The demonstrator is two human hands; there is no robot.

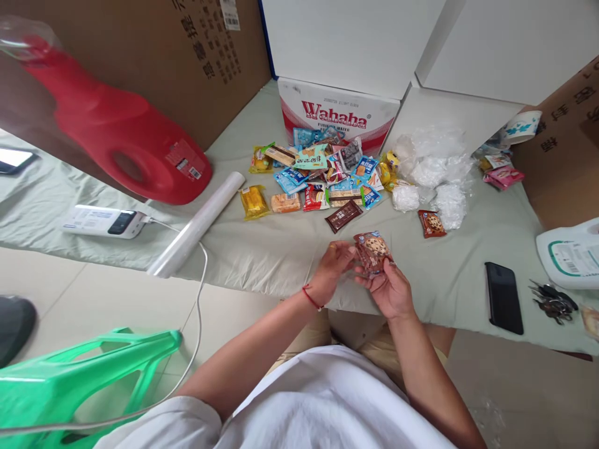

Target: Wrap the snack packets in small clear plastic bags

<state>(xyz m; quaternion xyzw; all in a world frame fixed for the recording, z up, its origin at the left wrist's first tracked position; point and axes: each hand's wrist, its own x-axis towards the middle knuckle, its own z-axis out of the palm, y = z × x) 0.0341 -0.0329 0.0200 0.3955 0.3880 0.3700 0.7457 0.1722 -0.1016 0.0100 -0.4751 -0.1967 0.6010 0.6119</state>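
A brown cookie packet [373,251] with a chocolate-chip cookie printed on it is held above the front of the cloth-covered table. My right hand [392,290] grips its lower right side, thumb on the front. Close against the packet's left edge is my left hand [333,265], its fingers bent; whether they pinch the wrapper I cannot make out. Just beyond lies a dark brown snack packet [344,216]. Behind that spreads a pile of wrapped snacks [322,168]. Another cookie packet [432,223] rests to the right, beside several crumpled clear plastic bundles [437,174].
A Wahaha carton [334,115] stands behind the pile. On the left are a red jug [126,137], a plastic film roll [196,224], a power bank [103,222] with a cable and a green stool [84,380]. A phone [504,297], keys [553,302] and a white bottle [573,254] lie right.
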